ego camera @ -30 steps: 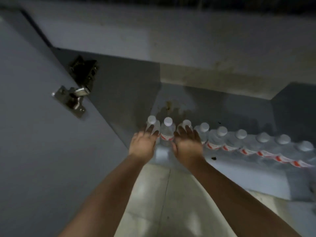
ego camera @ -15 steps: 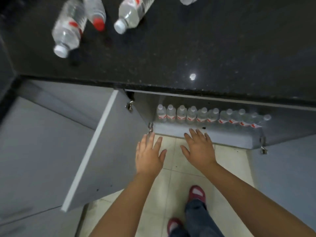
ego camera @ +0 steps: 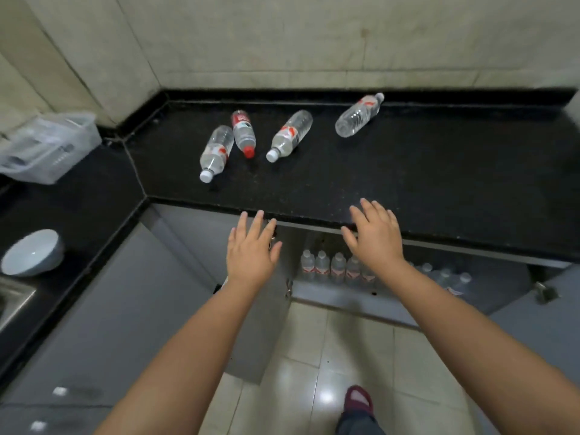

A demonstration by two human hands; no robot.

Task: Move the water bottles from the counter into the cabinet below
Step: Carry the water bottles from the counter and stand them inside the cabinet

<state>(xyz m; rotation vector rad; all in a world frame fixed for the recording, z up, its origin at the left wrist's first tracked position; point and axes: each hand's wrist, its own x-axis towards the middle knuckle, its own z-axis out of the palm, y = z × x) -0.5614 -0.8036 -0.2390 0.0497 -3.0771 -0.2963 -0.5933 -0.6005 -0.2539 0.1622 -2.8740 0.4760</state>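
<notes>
four bottles (ego camera: 290, 135) lie toward the counter's (ego camera: 439, 171) back edge; left hand (ego camera: 251, 252) and right hand (ego camera: 375, 235) splayed empty at its front edge.

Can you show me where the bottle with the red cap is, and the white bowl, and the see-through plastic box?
Clear plastic bottle with red cap (ego camera: 243, 133): head view, on its clear body.
White round bowl (ego camera: 29, 252): head view, on its inside.
See-through plastic box (ego camera: 47, 149): head view, on its front wall.
</notes>
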